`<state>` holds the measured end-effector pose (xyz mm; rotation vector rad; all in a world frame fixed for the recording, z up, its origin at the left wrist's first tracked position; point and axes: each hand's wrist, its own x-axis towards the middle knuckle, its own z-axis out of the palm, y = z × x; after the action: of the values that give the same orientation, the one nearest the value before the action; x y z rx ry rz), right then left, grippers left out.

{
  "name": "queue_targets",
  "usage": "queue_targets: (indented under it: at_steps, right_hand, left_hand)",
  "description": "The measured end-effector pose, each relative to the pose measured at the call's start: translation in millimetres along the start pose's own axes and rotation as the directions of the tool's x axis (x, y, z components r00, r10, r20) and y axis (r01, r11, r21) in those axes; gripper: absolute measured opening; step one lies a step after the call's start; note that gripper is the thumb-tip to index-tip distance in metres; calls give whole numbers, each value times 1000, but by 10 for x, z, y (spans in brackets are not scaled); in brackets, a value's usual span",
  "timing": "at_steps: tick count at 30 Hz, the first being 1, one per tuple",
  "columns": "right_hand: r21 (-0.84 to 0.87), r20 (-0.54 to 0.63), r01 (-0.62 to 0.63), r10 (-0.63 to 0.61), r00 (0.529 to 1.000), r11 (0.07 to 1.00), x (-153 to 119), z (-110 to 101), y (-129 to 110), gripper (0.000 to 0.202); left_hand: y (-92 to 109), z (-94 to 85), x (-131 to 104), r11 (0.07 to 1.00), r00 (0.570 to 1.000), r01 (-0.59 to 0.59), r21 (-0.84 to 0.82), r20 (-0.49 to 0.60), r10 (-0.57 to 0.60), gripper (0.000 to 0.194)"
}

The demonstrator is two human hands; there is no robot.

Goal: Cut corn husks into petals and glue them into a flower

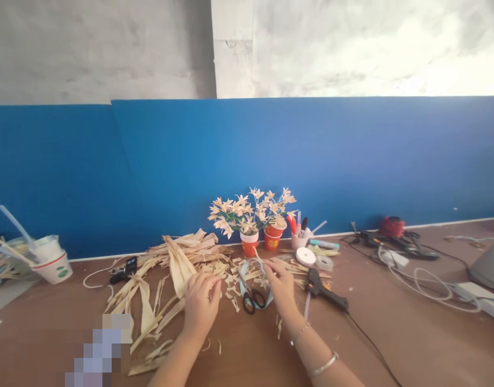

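My left hand [202,301] is closed, its fingers curled and pressed together beside the pile of dried husks [180,266]; what it holds, if anything, is too small to name. My right hand [279,282] reaches over the pale blue ribbon loop [243,269], its thumb and fingers pinched near the loop's right side. Whatever sits between those fingertips cannot be made out. Black-handled scissors [253,300] lie inside the loop, between my hands. Small husk scraps [231,285] are scattered around them.
Two red cups [249,247] hold husk flowers [238,212] at the back. A glue gun [327,290] with its cord, a white spool [305,256] and a pen cup [299,240] are on the right. A white cup [55,267] stands far left; cables [420,279] lie far right.
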<state>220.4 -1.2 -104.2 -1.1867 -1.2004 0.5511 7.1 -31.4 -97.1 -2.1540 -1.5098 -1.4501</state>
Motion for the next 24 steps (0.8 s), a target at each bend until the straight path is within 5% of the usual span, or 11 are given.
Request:
queue_targets:
  at_steps: [5,13,24]
  right_hand:
    - [207,285,-227,163,945,952,-224,249,-147,37]
    - [160,440,-172,86,894,972,-405,366,-172,32]
    - [96,477,-166,101,873,981,-418,337,-232,22]
  left_hand:
    - [109,111,-24,918,972,213,-335,168,-165,19]
    - [103,207,-53,714,871,491,-499,300,-389,18]
    - [83,187,-30,720,877,462,-518,386,-286,19]
